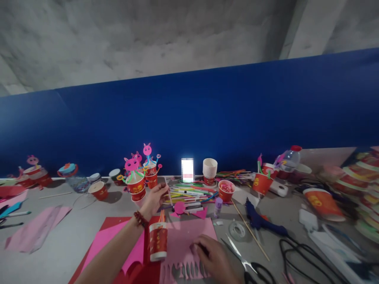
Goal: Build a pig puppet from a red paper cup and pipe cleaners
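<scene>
My left hand (154, 199), with a beaded bracelet at the wrist, is raised near the middle of the table, its fingers pinched on a thin pale stick (168, 191). Below it a red paper cup (158, 241) with orange strips coming out of its top stands on the coloured paper. My right hand (209, 252) rests with curled fingers over the pink paper (189, 234); whether it holds anything is hidden. Beyond my left hand lie colourful pipe cleaners and pens (192, 192) and a pink disc (179, 208).
Finished cup figures (135, 185) stand at the back left. Scissors (244, 262), clear tape (237, 230), a wooden stick (251, 230) and a blue glue gun (263, 223) with its black cord lie right. A cup of pink pieces (226, 191) and stacked white cups (210, 169) stand behind.
</scene>
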Available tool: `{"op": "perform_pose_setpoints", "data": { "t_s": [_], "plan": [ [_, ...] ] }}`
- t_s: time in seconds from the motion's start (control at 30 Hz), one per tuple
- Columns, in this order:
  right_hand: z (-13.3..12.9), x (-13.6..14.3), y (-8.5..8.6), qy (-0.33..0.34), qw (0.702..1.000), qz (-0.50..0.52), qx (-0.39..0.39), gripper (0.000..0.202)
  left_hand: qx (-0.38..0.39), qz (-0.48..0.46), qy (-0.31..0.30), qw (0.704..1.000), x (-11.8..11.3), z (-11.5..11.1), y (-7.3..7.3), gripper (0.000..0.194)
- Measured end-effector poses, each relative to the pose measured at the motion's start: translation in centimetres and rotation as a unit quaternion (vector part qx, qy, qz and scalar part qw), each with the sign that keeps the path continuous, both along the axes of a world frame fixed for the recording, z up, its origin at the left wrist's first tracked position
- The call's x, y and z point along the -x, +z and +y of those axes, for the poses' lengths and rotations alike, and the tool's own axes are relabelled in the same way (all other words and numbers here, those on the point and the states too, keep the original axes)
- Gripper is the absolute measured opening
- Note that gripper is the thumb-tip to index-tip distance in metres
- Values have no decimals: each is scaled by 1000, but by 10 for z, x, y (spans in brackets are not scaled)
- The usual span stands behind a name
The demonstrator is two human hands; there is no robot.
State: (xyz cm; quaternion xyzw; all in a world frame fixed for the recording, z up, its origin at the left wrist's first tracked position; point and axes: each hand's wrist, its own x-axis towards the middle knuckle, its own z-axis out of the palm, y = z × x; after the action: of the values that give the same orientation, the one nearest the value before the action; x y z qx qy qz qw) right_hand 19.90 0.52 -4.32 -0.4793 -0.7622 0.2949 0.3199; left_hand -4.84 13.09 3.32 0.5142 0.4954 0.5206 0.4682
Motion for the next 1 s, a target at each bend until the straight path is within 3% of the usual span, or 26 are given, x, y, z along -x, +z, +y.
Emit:
{"op": "perform_pose_setpoints", "data": {
  "t_s": [0.13, 0.33, 0.47, 0.6, 0.77, 1.0],
  "plan": [
    [1, 0, -2, -3, 1000, 11, -7, 27, -16, 173, -49, 983, -5, 12, -6, 25],
    [1, 0, -6, -7, 1000, 5, -4, 24, -60, 432, -74, 897, -27, 57, -11, 29],
    [3, 0, -9, -8, 1000, -5, -3, 23, -77, 530, -82, 840, -47, 90, -17, 33],
    [8, -1, -15, 3, 999, -39, -18, 21, -84, 580, -94, 805, -58, 106, -23, 33],
    [10, -2, -17, 6, 1000, -27, -14, 18, -115, 582, -126, 795, -46, 111, -16, 32],
    [4, 0, -8, 5, 1000, -24, 2, 23, -131, 518, -158, 830, -7, 118, 16, 31]
  ]
}}
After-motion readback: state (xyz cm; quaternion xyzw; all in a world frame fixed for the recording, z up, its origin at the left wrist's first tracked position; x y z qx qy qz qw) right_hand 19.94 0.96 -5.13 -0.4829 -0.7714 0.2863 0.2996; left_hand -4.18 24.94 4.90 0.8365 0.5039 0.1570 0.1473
